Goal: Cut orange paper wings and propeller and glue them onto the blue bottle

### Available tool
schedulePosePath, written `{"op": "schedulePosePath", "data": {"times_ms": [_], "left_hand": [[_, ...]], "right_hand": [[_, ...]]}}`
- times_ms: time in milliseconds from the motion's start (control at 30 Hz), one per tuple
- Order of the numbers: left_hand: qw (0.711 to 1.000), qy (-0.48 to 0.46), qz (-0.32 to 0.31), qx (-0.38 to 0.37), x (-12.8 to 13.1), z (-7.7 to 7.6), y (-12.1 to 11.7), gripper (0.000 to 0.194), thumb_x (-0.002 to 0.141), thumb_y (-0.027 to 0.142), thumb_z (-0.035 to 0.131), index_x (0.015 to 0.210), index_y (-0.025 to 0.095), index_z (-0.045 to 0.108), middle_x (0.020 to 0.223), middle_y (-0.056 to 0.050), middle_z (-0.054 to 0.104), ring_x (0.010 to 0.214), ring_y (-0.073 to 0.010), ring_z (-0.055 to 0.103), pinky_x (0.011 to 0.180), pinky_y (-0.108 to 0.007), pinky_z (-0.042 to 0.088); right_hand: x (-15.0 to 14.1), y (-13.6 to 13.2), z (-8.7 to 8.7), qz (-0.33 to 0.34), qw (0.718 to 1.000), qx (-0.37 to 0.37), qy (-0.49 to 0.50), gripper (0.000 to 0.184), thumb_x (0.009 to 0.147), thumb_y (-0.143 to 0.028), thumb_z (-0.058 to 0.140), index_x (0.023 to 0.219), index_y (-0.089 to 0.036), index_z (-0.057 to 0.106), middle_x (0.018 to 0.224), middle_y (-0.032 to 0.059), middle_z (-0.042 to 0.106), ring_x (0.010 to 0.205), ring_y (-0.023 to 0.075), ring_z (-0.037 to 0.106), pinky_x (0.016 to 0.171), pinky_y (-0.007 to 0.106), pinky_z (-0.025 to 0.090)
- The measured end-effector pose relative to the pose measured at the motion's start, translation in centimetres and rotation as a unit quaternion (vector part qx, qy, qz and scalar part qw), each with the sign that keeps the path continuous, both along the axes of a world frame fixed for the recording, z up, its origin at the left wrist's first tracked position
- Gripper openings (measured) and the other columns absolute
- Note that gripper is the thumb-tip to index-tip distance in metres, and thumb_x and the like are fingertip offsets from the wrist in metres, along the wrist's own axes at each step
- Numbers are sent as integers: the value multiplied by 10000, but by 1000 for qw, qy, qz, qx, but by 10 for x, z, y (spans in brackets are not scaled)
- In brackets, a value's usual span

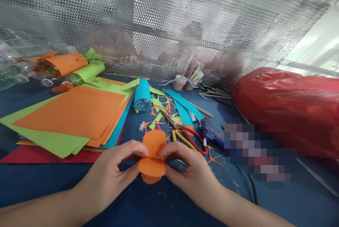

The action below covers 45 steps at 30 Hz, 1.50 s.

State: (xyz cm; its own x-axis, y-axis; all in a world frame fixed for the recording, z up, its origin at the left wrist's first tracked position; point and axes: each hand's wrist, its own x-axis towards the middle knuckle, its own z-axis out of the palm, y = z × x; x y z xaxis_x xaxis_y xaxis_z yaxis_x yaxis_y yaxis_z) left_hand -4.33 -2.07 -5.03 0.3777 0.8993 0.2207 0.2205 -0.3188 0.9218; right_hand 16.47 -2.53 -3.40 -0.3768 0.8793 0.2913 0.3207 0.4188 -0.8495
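Between my two hands is an orange paper cutout (153, 144) with rounded lobes, creased across its middle. My left hand (120, 163) pinches its left edge between thumb and fingers. On the other edge, my right hand (186, 165) pinches it the same way. Just beyond it lie scissors (182, 128) with red handles, and yellow handles (182, 140) of another tool. A blue glue gun (212, 133) rests to their right. Farther back, a bottle piece wrapped in blue paper (143, 94) stands among green and orange paper scraps (160, 117).
Stacked coloured paper sheets (71, 114) spread over the left of the blue table (127, 198). Behind them lie bottles wrapped in orange paper (69, 64) and green paper (91, 72). Cups (180, 82) hold sticks at the back. A large red plastic bag (288, 110) fills the right, before a perforated metal screen (159, 18).
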Motion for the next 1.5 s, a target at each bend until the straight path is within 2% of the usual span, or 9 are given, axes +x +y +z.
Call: {"op": "schedulePosePath", "data": {"times_ms": [167,333,600,767,933,1033,1167,1400,1500], "left_hand": [[1000,15,-8,11,0,-2,-1,112,844,172,586,857,279,616,875,70,676,820,-105,658,760,-147,508],[999,-25,-11,-42,3,-3,1,152,820,135,554,837,271,619,864,62,664,835,-106,660,782,-154,509],[980,-119,-12,-162,6,1,8,8,778,216,621,772,214,626,795,19,641,770,-129,635,710,-207,518],[976,-124,-14,-180,6,2,10,24,756,213,652,777,206,640,788,11,639,756,-139,615,672,-226,514],[971,-132,-20,-197,6,2,10,32,802,241,633,808,215,649,787,14,643,753,-138,622,693,-246,542],[973,-126,-22,-194,6,0,10,29,808,232,626,808,214,649,781,14,654,735,-136,628,685,-246,544],[976,-106,-19,-187,5,-1,11,42,805,236,619,821,210,647,796,4,672,778,-145,641,717,-249,532],[981,-91,-20,-172,6,-1,9,59,814,224,582,842,214,632,835,-10,688,826,-168,665,764,-282,544],[982,-87,-36,-161,6,-1,6,132,824,195,553,933,234,616,916,-18,696,888,-179,668,807,-295,544]], "right_hand": [[1,1,2,0,995,83,-46,170,800,-37,594,839,-197,635,813,13,699,742,129,661,687,207,510],[3,2,0,0,993,108,-42,211,790,-6,575,834,-198,650,811,13,709,743,126,673,683,202,506],[2,3,-4,-10,998,53,-15,213,770,-27,556,825,-198,671,786,14,701,718,133,663,671,222,510],[-1,7,-5,-2,985,-133,108,31,785,-181,649,811,-199,648,782,4,680,716,128,657,675,227,526],[-2,12,-6,-13,959,-234,161,213,719,-346,766,799,-206,627,751,-18,656,682,120,637,648,228,523],[-2,11,-7,-9,960,-231,157,221,732,-362,758,810,-204,625,768,-16,652,702,121,636,672,233,523],[-1,8,-6,6,972,-197,124,111,779,-265,700,823,-202,619,811,0,666,761,131,647,719,244,521],[1,7,-6,-23,988,-145,41,68,807,-241,643,856,-197,625,818,19,663,747,154,638,686,270,522],[2,10,-5,-26,985,-156,61,93,791,-263,662,844,-198,621,856,32,671,785,171,651,726,293,529]]}}
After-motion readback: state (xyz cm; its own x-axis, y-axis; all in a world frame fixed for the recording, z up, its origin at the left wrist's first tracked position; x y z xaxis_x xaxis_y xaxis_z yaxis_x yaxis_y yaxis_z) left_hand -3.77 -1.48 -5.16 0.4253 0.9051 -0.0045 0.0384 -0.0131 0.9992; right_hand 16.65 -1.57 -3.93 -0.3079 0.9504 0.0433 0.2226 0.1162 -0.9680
